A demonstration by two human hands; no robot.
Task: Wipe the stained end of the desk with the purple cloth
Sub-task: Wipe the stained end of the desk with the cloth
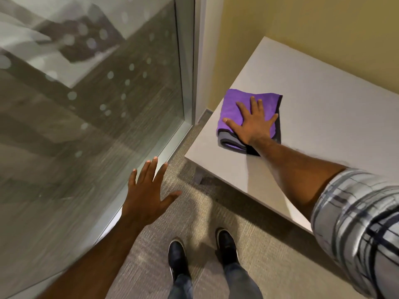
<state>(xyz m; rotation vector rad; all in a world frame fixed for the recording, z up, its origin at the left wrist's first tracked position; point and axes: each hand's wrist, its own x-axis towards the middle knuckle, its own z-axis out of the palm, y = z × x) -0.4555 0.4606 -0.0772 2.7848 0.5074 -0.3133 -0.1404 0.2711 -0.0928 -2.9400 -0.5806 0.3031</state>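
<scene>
A folded purple cloth [234,110] with grey and black edging lies near the left end of the pale desk [323,108]. My right hand [253,121] presses flat on the cloth, fingers spread, palm down. My left hand [149,195] hovers in the air over the floor to the left of the desk, fingers apart and holding nothing. I cannot make out any stain on the desk top around the cloth.
A glass wall [86,104] with a metal frame runs along the left. A yellow wall [323,22] stands behind the desk. Carpeted floor [205,212] lies below, with my two dark shoes [177,257] near the desk's front edge.
</scene>
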